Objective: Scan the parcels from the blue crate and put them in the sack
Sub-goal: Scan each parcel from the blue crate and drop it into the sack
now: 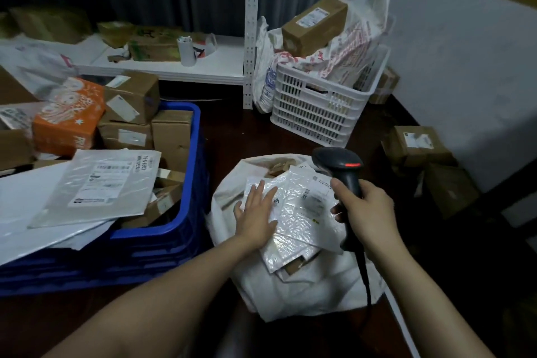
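Note:
The white sack [293, 296] sits on the dark floor at centre, its mouth full of parcels. My left hand [255, 212] lies flat with straight fingers on a white bubble mailer [302, 212] on top of the sack. My right hand [366, 212] grips the handle of a black barcode scanner [338, 163], whose red light glows; its cable hangs down over the sack. The blue crate [186, 229] stands to the left, piled with cardboard boxes, an orange box [69, 119] and a clear plastic mailer [101, 183] with labels.
A white slotted crate [316, 113] with bags and a cardboard box stands behind the sack. A white shelf [162, 67] holds boxes and a paper roll. More cardboard boxes [418, 145] lie along the right wall.

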